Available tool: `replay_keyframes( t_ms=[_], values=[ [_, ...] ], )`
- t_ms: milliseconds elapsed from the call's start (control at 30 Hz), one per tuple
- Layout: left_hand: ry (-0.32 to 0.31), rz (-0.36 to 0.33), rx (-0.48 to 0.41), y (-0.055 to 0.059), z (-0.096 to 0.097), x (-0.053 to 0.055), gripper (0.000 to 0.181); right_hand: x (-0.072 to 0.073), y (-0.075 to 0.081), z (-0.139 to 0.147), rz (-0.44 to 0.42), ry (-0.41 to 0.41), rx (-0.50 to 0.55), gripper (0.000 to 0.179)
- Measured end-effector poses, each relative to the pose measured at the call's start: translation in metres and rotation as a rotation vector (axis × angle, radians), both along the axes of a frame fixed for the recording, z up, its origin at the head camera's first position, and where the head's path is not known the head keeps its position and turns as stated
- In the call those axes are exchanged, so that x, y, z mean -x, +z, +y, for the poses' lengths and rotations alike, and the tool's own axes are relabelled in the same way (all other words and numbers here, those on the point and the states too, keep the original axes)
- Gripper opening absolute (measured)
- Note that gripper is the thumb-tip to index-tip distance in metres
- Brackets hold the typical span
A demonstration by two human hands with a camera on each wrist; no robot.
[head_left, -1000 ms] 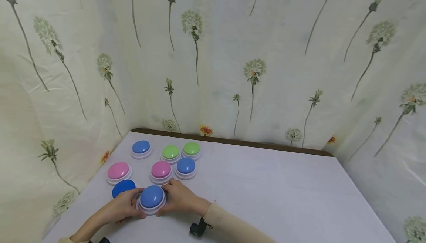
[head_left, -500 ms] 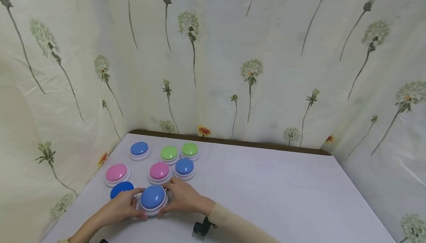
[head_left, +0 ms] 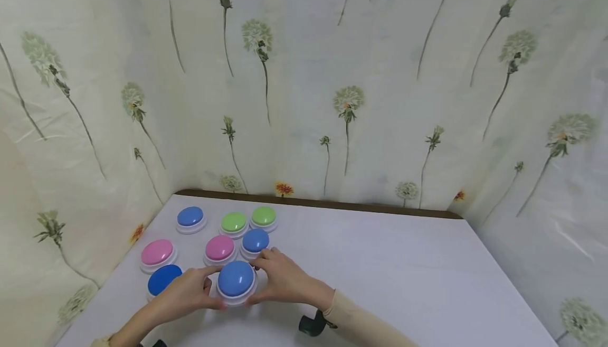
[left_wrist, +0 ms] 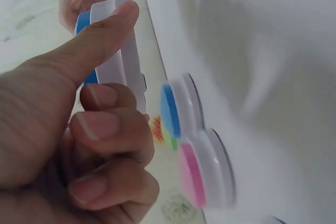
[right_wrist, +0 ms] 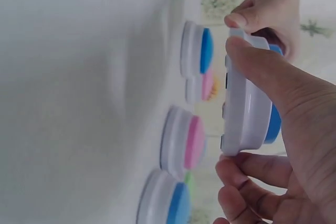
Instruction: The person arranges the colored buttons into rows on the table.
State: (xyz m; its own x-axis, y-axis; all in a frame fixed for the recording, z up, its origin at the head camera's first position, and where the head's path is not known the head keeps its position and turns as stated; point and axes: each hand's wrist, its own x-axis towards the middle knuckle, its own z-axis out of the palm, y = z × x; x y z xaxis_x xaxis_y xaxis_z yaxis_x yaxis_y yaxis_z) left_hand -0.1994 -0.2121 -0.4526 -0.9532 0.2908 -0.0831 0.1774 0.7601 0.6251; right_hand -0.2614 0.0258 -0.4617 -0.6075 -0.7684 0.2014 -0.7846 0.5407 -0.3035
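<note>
Head view: the left hand and right hand hold one blue-topped button between them, just above the white bench. On each side thumb and forefinger are parted about as wide as its white base, pinching the rim. Dark blue button behind the left hand, partly covered by it. Left pink button beyond that; far blue button farther back. Close group past the hands: middle pink button, near blue button, two green buttons. Flower-print cloth behind.

Left wrist view: thumb laid along the base's edge, its tip near the right thumb; the lower fingers curl in toward the palm. The held button is clear of the bench — gap visible.

Right wrist view: thumb at one end of the base, fingers bent at the other — small dark marks on its underside.
</note>
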Motion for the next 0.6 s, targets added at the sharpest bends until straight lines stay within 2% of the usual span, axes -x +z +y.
replay_keyframes(
  t_ms=[233,400,600],
  values=[
    [-0.075,0.055,0.008,0.014,0.034,0.004,0.079,-0.006,0.012,0.042,0.007,-0.065,0.029,0.078],
    [-0.108,0.131,0.042,0.018,0.058,0.012,0.081,-0.009,0.022,0.068,0.035,-0.110,0.045,0.076],
    [-0.160,0.176,0.048,0.019,0.084,0.021,0.085,-0.009,0.021,0.095,0.061,-0.152,0.051,0.073]
  ],
)
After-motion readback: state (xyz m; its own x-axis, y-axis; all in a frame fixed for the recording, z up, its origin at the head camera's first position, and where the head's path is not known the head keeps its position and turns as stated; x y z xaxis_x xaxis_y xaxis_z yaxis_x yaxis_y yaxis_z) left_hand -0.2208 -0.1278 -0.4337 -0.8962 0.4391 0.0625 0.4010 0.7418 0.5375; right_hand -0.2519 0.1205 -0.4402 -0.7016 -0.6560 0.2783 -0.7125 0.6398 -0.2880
